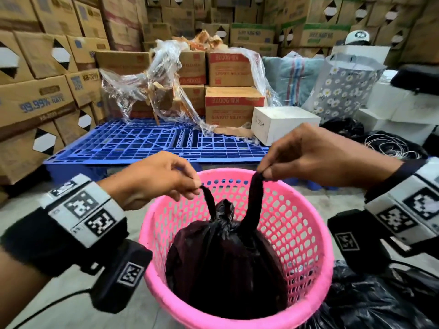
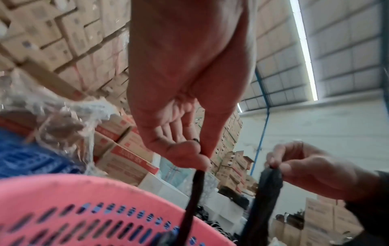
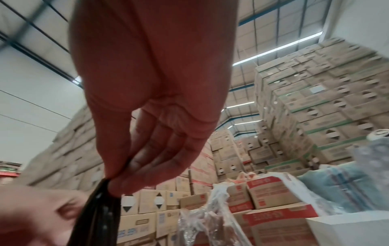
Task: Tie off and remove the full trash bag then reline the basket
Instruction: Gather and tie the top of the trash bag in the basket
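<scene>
A full black trash bag (image 1: 225, 264) sits inside a pink perforated basket (image 1: 306, 236) on the floor, its top gathered into a bunch. Two twisted black ends rise from it. My left hand (image 1: 198, 187) pinches the thinner left end (image 1: 210, 200) between thumb and fingertips, above the basket's far left rim. My right hand (image 1: 263, 172) pinches the thicker right end (image 1: 253, 200) a little higher. In the left wrist view my left hand (image 2: 203, 156) holds its strand (image 2: 194, 199) taut over the basket (image 2: 63, 199). In the right wrist view my right hand (image 3: 112, 181) grips the dark strip (image 3: 94, 216).
A blue plastic pallet (image 1: 152, 141) lies just beyond the basket, carrying cardboard boxes (image 1: 234, 108), loose clear wrap (image 1: 147, 86) and a white box (image 1: 282, 123). More black plastic bags (image 1: 375, 302) lie at the lower right. Stacked cartons wall in the left and back.
</scene>
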Motion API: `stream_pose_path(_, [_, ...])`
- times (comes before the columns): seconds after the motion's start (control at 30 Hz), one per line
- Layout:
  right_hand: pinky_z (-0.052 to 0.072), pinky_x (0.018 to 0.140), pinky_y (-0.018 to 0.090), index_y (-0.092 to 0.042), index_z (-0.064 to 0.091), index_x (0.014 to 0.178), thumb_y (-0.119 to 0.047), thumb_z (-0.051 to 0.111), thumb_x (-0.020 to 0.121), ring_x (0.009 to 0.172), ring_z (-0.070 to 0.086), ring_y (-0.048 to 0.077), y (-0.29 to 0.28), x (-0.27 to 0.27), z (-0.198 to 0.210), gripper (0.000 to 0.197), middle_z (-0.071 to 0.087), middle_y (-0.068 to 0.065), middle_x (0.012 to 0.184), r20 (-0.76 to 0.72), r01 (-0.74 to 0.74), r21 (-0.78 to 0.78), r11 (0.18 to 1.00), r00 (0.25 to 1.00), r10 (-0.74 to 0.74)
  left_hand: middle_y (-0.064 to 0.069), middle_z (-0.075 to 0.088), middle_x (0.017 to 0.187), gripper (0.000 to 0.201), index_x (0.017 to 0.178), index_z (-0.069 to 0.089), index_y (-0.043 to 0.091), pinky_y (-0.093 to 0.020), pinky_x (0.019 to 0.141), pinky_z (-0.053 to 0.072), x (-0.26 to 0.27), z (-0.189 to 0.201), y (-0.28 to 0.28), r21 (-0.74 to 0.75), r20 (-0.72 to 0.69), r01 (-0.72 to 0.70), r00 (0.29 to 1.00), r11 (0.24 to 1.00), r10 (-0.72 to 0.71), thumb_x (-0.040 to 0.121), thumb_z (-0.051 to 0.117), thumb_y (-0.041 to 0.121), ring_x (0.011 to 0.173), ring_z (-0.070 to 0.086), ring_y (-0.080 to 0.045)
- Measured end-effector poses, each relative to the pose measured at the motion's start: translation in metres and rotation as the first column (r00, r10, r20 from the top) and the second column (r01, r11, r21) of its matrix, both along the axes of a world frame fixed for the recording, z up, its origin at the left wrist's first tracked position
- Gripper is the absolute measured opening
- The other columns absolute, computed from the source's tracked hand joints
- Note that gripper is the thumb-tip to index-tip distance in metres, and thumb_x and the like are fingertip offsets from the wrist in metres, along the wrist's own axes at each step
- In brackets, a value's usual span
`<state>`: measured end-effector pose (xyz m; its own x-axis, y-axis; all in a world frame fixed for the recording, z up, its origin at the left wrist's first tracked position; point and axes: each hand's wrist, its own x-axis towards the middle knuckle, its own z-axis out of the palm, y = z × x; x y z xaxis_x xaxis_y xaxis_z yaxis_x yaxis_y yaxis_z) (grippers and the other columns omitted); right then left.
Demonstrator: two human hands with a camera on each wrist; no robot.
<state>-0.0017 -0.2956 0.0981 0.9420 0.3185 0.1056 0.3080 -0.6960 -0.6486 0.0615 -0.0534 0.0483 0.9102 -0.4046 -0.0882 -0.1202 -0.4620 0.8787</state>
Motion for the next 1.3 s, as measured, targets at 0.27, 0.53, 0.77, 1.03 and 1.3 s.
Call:
stream_pose_path(0.27, [0.056,0.069,0.027,-0.008,0.076,0.086,-0.006,0.070,0.080,0.074,0.073,0.020,0.028,0.015,-0.005,0.009,0.078,0.012,0.082,0.033,-0.192,0.039,0.981,0.981,0.191,-0.002,0.061,0.057,0.019,0.064,0.063,0.015,-0.034,0.057,0.045,-0.003,0.006,-0.001,0.721,0.387,-0.055,0.859,0.691,-0.336,0.082,0.060,0.012,0.054,0.055,-0.013])
stream_pose_path(0.53, [0.052,0.062,0.014,-0.006,0.076,0.085,-0.002,0.070,0.080,0.068,0.068,0.008,0.033,0.010,-0.003,0.010,0.078,0.010,0.080,-0.028,-0.290,0.094,0.952,0.956,0.294,0.004,0.048,0.047,0.035,0.063,0.061,0.012,-0.019,0.040,0.031,-0.008,-0.001,-0.005,0.111,-0.099,0.010,0.995,0.994,0.001,0.094,0.049,0.019,0.037,0.042,-0.008])
stream_pose_path(0.77, [0.053,0.065,0.024,-0.005,0.075,0.088,-0.002,0.068,0.080,0.066,0.065,0.015,0.031,0.023,-0.005,0.010,0.076,0.018,0.080,0.017,-0.223,0.142,0.964,0.975,0.223,0.004,0.051,0.055,0.025,0.086,0.070,0.005,-0.012,0.040,0.025,-0.020,-0.012,-0.029,-0.318,-0.298,0.164,0.918,0.934,-0.263,0.092,0.046,0.006,0.044,0.038,-0.003])
stream_pose_path(1.03, [0.055,0.063,0.024,-0.001,0.070,0.098,0.002,0.062,0.085,0.063,0.064,0.022,0.039,0.030,-0.023,0.016,0.073,0.017,0.075,0.008,-0.086,0.165,0.983,0.996,0.086,0.003,0.054,0.054,0.041,0.090,0.061,-0.010,-0.014,0.043,0.032,-0.022,-0.018,-0.024,-0.253,-0.176,0.171,0.960,0.952,-0.220,0.075,0.070,0.027,0.048,0.045,-0.008])
stream_pose_path(1.3, [0.047,0.098,0.039,-0.022,0.066,0.110,-0.017,0.068,0.081,0.102,0.062,0.014,0.042,0.021,-0.040,0.030,0.071,-0.002,0.108,-0.207,-0.208,-0.188,0.960,0.964,0.169,0.002,0.054,0.054,0.016,0.080,0.073,0.006,-0.014,0.047,0.034,-0.018,-0.020,-0.008,-0.214,-0.125,0.189,0.968,0.958,-0.219,0.083,0.062,0.017,0.049,0.045,-0.007])
